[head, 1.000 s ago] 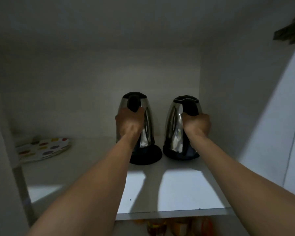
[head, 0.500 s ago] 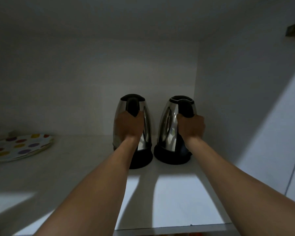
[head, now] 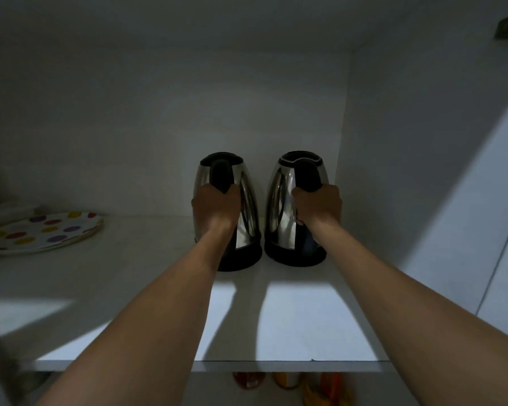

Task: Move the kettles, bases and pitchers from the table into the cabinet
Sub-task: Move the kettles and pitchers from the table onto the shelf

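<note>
Two steel kettles with black lids and handles stand side by side on black round bases at the back right of a white cabinet shelf [head: 291, 326]. My left hand [head: 214, 208] is wrapped around the handle of the left kettle [head: 247, 200], which sits on its base [head: 244, 257]. My right hand [head: 318, 205] grips the handle of the right kettle [head: 279, 197], which rests on its base [head: 294, 256]. Both kettles are upright, close together, near the cabinet's right wall. The spouts face away and are hidden.
A stack of white plates with coloured dots [head: 41, 232] lies at the shelf's left. The cabinet's right wall [head: 393, 171] is close beside the right kettle. Below the shelf edge, orange and red items [head: 288, 382] show dimly. The open door [head: 481, 215] is at right.
Both kettles stay on the shelf in my hands, the left one now nearer the back. The view has shifted, bringing the shelf's front edge back into sight.
</note>
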Demonstrator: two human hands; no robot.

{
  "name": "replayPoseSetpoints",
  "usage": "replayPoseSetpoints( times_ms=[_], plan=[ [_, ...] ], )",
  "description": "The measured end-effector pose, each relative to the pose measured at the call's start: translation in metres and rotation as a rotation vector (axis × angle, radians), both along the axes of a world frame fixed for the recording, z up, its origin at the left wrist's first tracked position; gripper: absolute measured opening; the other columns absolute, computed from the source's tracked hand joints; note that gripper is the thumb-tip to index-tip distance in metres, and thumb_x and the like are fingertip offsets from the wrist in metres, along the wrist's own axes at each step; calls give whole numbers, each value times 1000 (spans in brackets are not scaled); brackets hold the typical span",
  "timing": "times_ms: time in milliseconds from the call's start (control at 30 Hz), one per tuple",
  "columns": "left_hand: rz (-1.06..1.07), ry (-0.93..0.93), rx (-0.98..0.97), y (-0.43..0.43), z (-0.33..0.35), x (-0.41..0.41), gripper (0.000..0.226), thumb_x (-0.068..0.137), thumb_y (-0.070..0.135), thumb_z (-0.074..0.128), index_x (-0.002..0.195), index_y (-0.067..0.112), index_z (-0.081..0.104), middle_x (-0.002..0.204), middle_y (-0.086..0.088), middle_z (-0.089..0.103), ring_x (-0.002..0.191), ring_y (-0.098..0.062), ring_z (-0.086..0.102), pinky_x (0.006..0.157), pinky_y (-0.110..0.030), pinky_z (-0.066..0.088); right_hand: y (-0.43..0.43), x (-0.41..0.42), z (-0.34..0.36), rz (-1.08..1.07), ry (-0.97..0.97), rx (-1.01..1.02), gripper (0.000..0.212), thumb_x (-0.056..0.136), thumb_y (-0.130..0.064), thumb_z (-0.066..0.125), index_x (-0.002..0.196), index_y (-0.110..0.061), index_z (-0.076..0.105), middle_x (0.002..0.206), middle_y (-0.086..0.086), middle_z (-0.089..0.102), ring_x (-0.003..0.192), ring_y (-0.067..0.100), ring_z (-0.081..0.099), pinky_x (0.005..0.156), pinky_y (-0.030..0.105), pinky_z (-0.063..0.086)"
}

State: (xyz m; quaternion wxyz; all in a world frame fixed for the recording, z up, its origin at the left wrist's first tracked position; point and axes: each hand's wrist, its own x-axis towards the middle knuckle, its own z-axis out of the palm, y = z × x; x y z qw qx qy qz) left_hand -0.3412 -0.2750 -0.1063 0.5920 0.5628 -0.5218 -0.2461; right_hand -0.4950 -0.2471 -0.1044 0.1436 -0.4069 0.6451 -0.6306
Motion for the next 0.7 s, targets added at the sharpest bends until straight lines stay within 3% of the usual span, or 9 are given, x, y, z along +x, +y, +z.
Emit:
replayPoseSetpoints(
  times_ms=[100, 200, 333, 433, 533, 633, 700],
  plan=[
    [16, -1, 7, 4, -2, -1, 24, 90, 30, 58, 83, 8, 58, 79, -11, 67, 58, -19, 61, 44, -21, 40, 5, 0, -3, 9, 7, 1, 20, 78, -20, 65, 71, -1, 66, 70, 16, 69, 69, 37, 71, 64, 50, 62],
    [9, 10, 15, 5, -1, -2, 25, 89, 29, 58, 92, 5, 61, 86, -15, 69, 70, -27, 69, 55, -29, 53, 10, -1, -6, 16, 11, -11, 18, 81, -16, 64, 67, -5, 61, 65, 12, 64, 69, 36, 71, 61, 49, 62],
    [30, 6, 20, 2, -2, -3, 26, 88, 29, 59, 90, 3, 62, 87, -16, 70, 72, -30, 70, 61, -33, 57, 10, -3, -7, -1, 32, -13, 26, 81, -15, 62, 58, -13, 50, 56, 4, 57, 53, 27, 61, 55, 40, 58],
    [42, -20, 12, 2, -3, -3, 32, 87, 30, 58, 95, 0, 65, 87, -16, 70, 75, -31, 70, 63, -34, 57, 11, 1, -13, -20, 57, -25, 31, 83, -17, 62, 57, -16, 46, 56, -1, 52, 49, 16, 53, 45, 25, 43],
    [11, -24, 16, 1, -3, -1, 28, 87, 29, 58, 89, 1, 63, 87, -17, 70, 76, -32, 71, 65, -36, 59, 12, 5, -16, -23, 59, -37, 33, 84, -17, 62, 57, -18, 45, 58, -3, 51, 50, 11, 49, 44, 22, 35],
    [-23, -20, 13, 0, -3, 1, 28, 90, 28, 57, 91, 1, 63, 86, -15, 70, 73, -30, 70, 58, -30, 54, 10, 4, -8, -45, 37, 2, 33, 87, -17, 62, 59, -17, 45, 60, -2, 50, 56, 17, 52, 44, 23, 34],
    [-41, -19, 13, -1, -3, 3, 26, 90, 28, 57, 89, 3, 62, 82, -13, 68, 70, -29, 68, 56, -29, 53, 6, 1, -2, -77, 31, 33, 32, 88, -17, 62, 61, -16, 45, 67, 2, 55, 67, 24, 58, 52, 26, 43]
  ],
)
